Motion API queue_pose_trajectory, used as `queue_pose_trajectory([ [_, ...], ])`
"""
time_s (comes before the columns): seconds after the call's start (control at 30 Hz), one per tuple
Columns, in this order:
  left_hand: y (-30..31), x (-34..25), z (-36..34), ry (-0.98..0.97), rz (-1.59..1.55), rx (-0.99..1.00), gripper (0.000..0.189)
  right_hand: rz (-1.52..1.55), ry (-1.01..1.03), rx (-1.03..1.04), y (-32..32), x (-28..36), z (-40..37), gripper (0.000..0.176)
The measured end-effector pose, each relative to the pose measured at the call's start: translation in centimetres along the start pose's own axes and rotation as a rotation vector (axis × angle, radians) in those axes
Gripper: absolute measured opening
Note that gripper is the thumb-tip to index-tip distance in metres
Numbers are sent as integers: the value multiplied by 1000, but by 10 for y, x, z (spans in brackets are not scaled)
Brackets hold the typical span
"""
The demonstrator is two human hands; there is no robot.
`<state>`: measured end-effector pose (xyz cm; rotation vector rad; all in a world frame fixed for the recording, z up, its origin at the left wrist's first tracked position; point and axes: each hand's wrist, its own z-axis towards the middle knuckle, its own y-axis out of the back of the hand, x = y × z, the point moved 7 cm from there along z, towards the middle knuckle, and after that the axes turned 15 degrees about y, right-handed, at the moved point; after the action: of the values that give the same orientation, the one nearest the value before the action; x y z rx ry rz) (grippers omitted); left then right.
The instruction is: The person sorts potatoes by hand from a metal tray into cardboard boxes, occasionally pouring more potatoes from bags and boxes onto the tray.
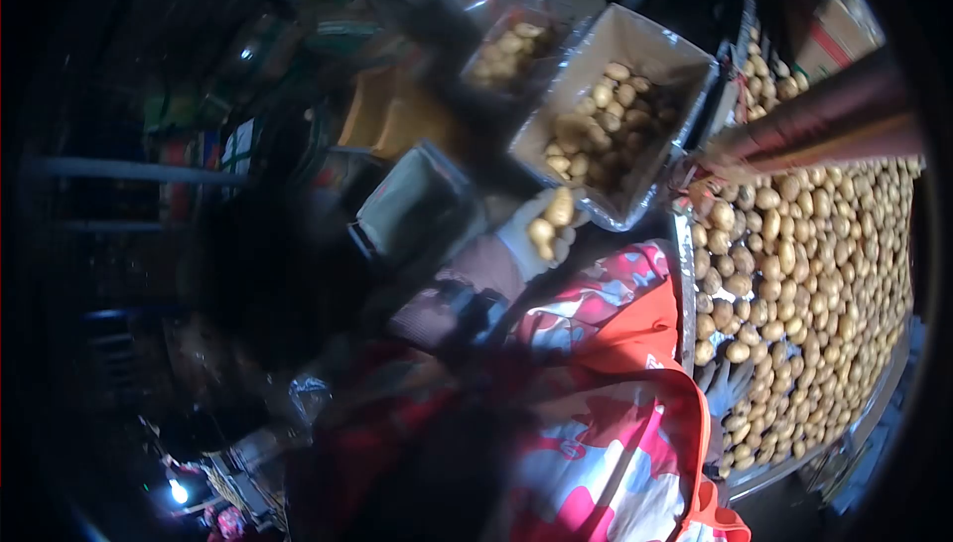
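Observation:
My left hand [531, 236], in a pale glove, is closed around a few yellow potatoes [559, 207]. It is beside the near corner of a plastic-lined cardboard box [539, 123] that holds several potatoes. My right hand [727, 388], in a greyish glove, lies at the near edge of a broad table of potatoes [819, 284]. Its fingers are spread among the potatoes, and no potato shows in its grip. Shadow hides part of this hand.
An open grey bin [417, 206] stands left of my left hand. Beyond it are a brown box [372, 110] and a smaller lined box of potatoes [508, 54]. A reddish post or beam [824, 125] crosses the table's far part. The left side is dark.

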<state>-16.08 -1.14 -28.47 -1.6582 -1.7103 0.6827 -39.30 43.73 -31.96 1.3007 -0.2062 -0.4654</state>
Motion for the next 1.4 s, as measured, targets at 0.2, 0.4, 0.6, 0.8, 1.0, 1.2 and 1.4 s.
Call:
queue_pose_trajectory([
  [0.2, 68, -195, -114, -631, 374, -430, 47, -13, -9, 40, 8, 2, 4, 46],
  [0.4, 68, -336, -216, -551, 1510, -1949, 55, 8, -17, 66, 12, 5, 4, 45],
  [0.6, 56, -256, -86, -397, 1440, -1350, 52, 25, -23, -38, 20, 11, 14, 42],
  [0.8, -94, -319, -56, -822, 767, -716, 50, 58, -14, 86, 6, 5, 5, 68],
  [1.0, -194, -296, -23, -761, 752, -358, 49, 132, -67, 143, 33, 16, 32, 53],
  [1.2, -123, -52, 41, 139, 1067, -319, 50, 346, -452, 363, 119, 20, 65, 47],
  [1.4, -88, 111, 110, 505, 1113, -342, 53, 281, -383, -131, 70, 6, 30, 43],
])
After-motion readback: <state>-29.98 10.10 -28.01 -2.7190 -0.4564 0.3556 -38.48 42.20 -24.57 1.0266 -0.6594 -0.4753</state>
